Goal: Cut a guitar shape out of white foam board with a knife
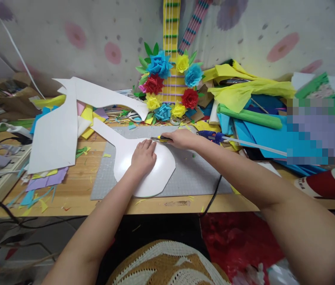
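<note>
A white foam board cut-out [158,174], with a rounded body and a narrow neck, lies on a grey cutting mat [203,174]. My left hand [144,156] rests flat on its body with the fingers stretched out. In my right hand [182,138] is a yellow and black utility knife [164,137], its blade pointing left along the upper edge of the cut-out. Whether the blade touches the board I cannot tell. Just right of that hand lies a blue hot glue gun [211,136] with a white glue stick in its back.
White board offcuts [56,134] lie at the left and back. A yellow paper guitar [171,67] with paper flowers leans at the wall. Coloured paper [262,132] is piled at right, near a red and white cup [330,183]. A power strip [4,178] stands left.
</note>
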### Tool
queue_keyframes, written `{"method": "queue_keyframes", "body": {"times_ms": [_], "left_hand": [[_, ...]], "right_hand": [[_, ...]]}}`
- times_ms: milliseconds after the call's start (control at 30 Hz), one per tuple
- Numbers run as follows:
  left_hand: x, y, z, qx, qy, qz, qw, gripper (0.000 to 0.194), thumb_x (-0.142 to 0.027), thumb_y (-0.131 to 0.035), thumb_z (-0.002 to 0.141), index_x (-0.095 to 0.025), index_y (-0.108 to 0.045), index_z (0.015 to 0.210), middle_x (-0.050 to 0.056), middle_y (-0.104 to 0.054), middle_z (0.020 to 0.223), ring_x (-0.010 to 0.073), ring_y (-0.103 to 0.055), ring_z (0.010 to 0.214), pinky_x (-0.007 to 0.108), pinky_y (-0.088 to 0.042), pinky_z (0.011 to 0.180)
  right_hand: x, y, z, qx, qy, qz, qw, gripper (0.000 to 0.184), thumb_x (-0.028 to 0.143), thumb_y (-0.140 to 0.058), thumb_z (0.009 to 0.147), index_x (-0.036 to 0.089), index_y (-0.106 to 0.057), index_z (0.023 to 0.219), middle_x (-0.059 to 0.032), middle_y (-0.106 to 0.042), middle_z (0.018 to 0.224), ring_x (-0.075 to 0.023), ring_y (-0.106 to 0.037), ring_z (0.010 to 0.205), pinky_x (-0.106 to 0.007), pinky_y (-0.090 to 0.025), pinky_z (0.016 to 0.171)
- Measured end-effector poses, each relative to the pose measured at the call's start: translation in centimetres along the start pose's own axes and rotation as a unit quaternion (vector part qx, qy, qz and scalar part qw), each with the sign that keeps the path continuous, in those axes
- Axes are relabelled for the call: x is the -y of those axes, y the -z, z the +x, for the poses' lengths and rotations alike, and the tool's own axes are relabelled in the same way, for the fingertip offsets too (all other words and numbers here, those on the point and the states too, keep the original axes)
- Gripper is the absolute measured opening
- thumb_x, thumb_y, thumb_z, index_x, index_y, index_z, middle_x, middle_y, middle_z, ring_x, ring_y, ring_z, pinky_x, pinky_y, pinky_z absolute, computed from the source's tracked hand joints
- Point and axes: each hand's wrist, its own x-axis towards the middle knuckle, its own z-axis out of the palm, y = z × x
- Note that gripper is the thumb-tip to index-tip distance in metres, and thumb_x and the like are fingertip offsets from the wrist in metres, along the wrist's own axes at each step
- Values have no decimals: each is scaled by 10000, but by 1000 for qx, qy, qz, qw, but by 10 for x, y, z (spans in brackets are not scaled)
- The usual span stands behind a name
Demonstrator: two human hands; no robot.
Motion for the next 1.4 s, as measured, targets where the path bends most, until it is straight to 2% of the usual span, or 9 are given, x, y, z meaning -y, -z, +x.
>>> {"method": "queue_keyframes", "body": {"times_ms": [600, 800, 1233, 1400], "left_hand": [[-1, -2, 0, -5, 8, -19, 1000, 441, -176, -371, 834, -150, -487, 1259, 99, -474, 1356, 226, -385, 1279, 402, -280, 1088], [-2, 1, 0, 7, 9, -12, 1000, 451, -173, -360, 840, -120, -482, 1272, 109, -468, 1363, 234, -383, 1281, 394, -275, 1092], [0, -3, -2, -7, 8, -5, 1000, 455, -191, -366, 840, -158, -482, 1279, 88, -474, 1365, 221, -386, 1287, 391, -276, 1093], [0, -2, -3, -3, 5, -9, 1000, 463, -184, -348, 850, -130, -475, 1292, 107, -455, 1380, 229, -369, 1300, 401, -263, 1104]], "right_hand": [[-5, -6, -4, 9, -13, -16, 1000, 471, 393, -347, 892, 305, -415, 1350, -96, -662, 1069, -222, -609, 860, -271, -342, 644], [-5, -9, -7, 13, -16, -5, 1000, 477, 398, -325, 900, 292, -407, 1358, -109, -665, 1054, -236, -613, 854, -281, -348, 647], [-7, -19, -31, 11, -27, 4, 1000, 463, 377, -332, 901, 262, -408, 1343, -107, -679, 1017, -227, -624, 839, -272, -364, 635], [-11, -18, -39, 18, -39, 40, 998, 455, 360, -349, 897, 254, -422, 1333, -107, -656, 1101, -239, -620, 903, -288, -397, 690]]}}
